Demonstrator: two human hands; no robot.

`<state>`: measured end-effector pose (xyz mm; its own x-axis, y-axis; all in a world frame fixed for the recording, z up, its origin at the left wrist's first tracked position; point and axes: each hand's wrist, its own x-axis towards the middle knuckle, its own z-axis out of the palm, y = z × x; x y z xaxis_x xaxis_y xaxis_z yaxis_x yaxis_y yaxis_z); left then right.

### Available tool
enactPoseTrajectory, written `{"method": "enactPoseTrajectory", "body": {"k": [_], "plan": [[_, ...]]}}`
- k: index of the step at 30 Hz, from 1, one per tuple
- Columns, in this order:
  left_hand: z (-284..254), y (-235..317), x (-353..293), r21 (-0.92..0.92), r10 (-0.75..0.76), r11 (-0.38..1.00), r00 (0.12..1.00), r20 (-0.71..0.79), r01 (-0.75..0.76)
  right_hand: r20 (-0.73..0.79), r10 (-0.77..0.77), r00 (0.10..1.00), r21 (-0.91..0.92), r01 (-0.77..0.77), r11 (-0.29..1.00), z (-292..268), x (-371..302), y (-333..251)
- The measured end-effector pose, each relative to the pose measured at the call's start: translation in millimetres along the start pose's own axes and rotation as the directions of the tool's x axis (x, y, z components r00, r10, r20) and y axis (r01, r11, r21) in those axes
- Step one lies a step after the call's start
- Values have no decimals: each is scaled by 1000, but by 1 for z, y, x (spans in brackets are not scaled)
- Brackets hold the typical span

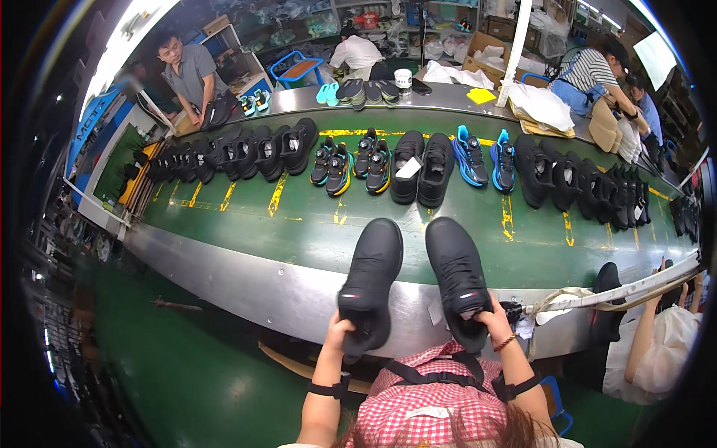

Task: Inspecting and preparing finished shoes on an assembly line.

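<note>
My left hand grips a black lace-up sneaker by its heel opening, with the toe pointing away from me. In my right hand is a matching black sneaker, held the same way, thumb at the collar. Both shoes are over the metal front edge of the green conveyor, side by side with a gap between them. Just beyond their toes stands a pair of black shoes, one with a white tag on it. My fingers under the shoes are mostly hidden.
Black shoes line the far side of the green belt, with blue-and-black sneakers among them. A metal ledge behind holds sandals and a white tub. Co-workers are across and at right; a white rail lies near right.
</note>
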<state>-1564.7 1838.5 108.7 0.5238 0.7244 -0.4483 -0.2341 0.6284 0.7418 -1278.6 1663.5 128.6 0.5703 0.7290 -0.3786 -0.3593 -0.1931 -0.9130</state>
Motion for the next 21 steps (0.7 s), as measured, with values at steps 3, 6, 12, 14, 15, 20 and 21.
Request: {"method": "enactPoseTrajectory", "body": {"k": [3,6,12,14,15,20,21], "plan": [[7,-26,5,946,566,295,822,-62,-132,-126,-68,990,-613,-24,790,23,4,1],[26,-50,1,982,510,-161,860,-5,101,-182,-127,975,-934,-130,334,44,5,17],[-29,-87,13,953,442,298,892,-93,-48,79,108,991,-907,26,421,15,18,42],[-51,-74,24,657,330,750,903,-275,-75,265,152,952,-710,86,699,0,29,29],[-56,-68,27,355,157,935,906,-394,-8,207,171,963,-678,15,735,-8,31,38],[-85,-58,43,284,-21,945,893,-449,165,28,261,965,-384,-231,894,-20,49,59],[-86,-58,45,257,-45,950,894,-447,176,-18,255,967,-403,-241,883,-20,50,61]]}}
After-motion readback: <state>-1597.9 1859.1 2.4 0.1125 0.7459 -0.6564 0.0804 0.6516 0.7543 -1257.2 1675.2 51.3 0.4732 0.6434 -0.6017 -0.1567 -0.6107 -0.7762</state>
